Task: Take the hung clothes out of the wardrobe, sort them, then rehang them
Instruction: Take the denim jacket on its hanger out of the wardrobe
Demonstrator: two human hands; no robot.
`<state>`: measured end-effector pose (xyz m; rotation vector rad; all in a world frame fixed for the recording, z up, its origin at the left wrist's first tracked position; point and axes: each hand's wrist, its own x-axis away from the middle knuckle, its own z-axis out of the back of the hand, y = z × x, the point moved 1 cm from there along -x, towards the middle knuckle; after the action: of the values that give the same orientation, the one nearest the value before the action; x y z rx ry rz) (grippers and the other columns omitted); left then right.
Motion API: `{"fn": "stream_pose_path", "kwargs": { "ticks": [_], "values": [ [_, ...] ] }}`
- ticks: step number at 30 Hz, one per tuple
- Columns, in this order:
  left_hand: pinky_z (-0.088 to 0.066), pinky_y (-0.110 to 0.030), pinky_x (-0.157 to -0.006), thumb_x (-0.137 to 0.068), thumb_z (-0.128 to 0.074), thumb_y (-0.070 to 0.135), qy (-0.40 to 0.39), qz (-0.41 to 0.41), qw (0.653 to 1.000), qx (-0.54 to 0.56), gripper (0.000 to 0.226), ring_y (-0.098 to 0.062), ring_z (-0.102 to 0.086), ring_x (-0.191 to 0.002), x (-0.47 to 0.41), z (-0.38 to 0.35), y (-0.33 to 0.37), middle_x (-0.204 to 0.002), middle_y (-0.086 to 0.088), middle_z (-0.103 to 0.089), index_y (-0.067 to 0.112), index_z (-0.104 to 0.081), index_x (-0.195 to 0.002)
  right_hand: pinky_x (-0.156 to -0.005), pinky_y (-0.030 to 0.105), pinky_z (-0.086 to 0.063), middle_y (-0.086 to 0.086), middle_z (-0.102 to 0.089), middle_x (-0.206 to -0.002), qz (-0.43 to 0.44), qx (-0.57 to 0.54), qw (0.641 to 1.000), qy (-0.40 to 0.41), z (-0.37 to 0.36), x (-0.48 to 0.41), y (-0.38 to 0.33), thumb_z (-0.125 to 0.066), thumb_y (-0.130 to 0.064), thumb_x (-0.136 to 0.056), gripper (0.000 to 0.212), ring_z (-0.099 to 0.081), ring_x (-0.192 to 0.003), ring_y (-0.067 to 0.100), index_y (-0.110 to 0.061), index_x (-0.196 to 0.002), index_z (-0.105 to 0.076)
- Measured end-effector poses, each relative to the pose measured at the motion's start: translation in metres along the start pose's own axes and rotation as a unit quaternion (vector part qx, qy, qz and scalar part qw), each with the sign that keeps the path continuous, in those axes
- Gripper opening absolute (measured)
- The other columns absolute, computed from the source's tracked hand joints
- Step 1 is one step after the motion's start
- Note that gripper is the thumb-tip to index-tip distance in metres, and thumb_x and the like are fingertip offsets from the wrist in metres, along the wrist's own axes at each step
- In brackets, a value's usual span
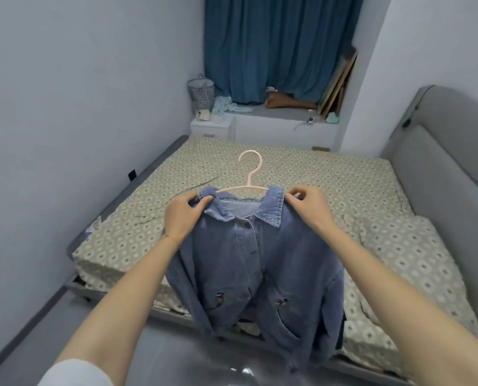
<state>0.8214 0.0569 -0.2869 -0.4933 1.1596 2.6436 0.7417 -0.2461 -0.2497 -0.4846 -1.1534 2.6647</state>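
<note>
A blue denim jacket hangs on a pale pink hanger, held up over the near edge of the bed. My left hand grips the jacket's left shoulder beside the collar. At the right shoulder, my right hand pinches the fabric by the collar. The hanger's hook sticks up above the collar, while its arms are hidden inside the jacket. Something dark shows behind the jacket's lower right edge; I cannot tell what it is.
The bed has a patterned beige sheet and a pillow at the right, against a grey padded headboard. Beyond the bed stand a white nightstand with a mesh basket, a window ledge and blue curtains.
</note>
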Motion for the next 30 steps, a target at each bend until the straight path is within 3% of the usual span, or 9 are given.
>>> {"fn": "stream_pose_path", "kwargs": {
  "ticks": [7, 13, 17, 21, 25, 30],
  "values": [
    [-0.028, -0.036, -0.054, -0.088, -0.069, 0.048, 0.004, -0.033, 0.999, 0.017, 0.055, -0.010, -0.034, -0.051, -0.063, -0.071, 0.048, -0.051, -0.001, -0.037, 0.011, -0.038, -0.061, -0.069, 0.031, -0.047, -0.001, -0.069, -0.077, -0.010, 0.021, 0.999, 0.043, 0.049, -0.061, 0.042, -0.066, -0.040, -0.085, 0.016, -0.062, -0.073, 0.016, -0.028, -0.075, -0.070],
    [-0.029, -0.037, -0.054, -0.086, -0.062, 0.057, -0.041, -0.059, 0.997, 0.019, 0.055, -0.018, -0.042, -0.056, -0.116, -0.137, 0.057, -0.052, 0.000, -0.041, 0.011, -0.043, -0.062, -0.068, 0.031, -0.044, 0.001, -0.067, -0.075, -0.036, 0.035, 0.997, 0.054, 0.063, -0.104, 0.086, -0.067, -0.033, -0.088, 0.016, -0.061, -0.072, 0.019, -0.019, -0.081, -0.072],
    [-0.031, -0.038, -0.055, -0.085, -0.062, 0.056, -0.081, -0.045, 0.995, 0.029, 0.052, -0.021, -0.044, -0.057, -0.148, -0.187, 0.045, -0.052, 0.002, -0.042, 0.017, -0.039, -0.059, -0.064, 0.031, -0.044, -0.003, -0.063, -0.070, -0.072, 0.050, 0.995, 0.049, 0.043, -0.139, 0.126, -0.065, -0.037, -0.088, 0.017, -0.063, -0.073, 0.021, -0.022, -0.083, -0.072],
    [-0.034, -0.040, -0.056, -0.087, -0.062, 0.055, -0.117, -0.030, 0.992, 0.030, 0.055, -0.024, -0.048, -0.059, -0.190, -0.237, 0.015, -0.055, -0.002, -0.046, 0.008, -0.046, -0.063, -0.065, 0.029, -0.038, -0.003, -0.064, -0.075, -0.101, 0.069, 0.992, 0.031, 0.012, -0.185, 0.157, -0.062, -0.039, -0.091, 0.019, -0.062, -0.077, 0.020, -0.022, -0.089, -0.072],
    [-0.034, -0.040, -0.058, -0.091, -0.066, 0.043, -0.157, 0.001, 0.987, 0.038, 0.046, -0.020, -0.045, -0.058, -0.229, -0.286, -0.020, -0.055, 0.000, -0.046, 0.012, -0.047, -0.064, -0.070, 0.034, -0.046, 0.003, -0.071, -0.091, -0.125, 0.094, 0.988, 0.012, -0.023, -0.236, 0.187, -0.060, -0.040, -0.093, 0.023, -0.064, -0.085, 0.023, -0.021, -0.093, -0.071],
    [-0.030, -0.038, -0.055, -0.092, -0.066, 0.040, -0.219, 0.032, 0.974, 0.043, 0.045, -0.015, -0.040, -0.054, -0.262, -0.340, -0.057, -0.055, -0.001, -0.042, 0.014, -0.045, -0.063, -0.063, 0.032, -0.037, 0.009, -0.069, -0.087, -0.162, 0.136, 0.976, -0.041, -0.066, -0.283, 0.231, -0.055, -0.040, -0.096, 0.026, -0.063, -0.085, 0.029, -0.018, -0.093, -0.068]
  ]
}}
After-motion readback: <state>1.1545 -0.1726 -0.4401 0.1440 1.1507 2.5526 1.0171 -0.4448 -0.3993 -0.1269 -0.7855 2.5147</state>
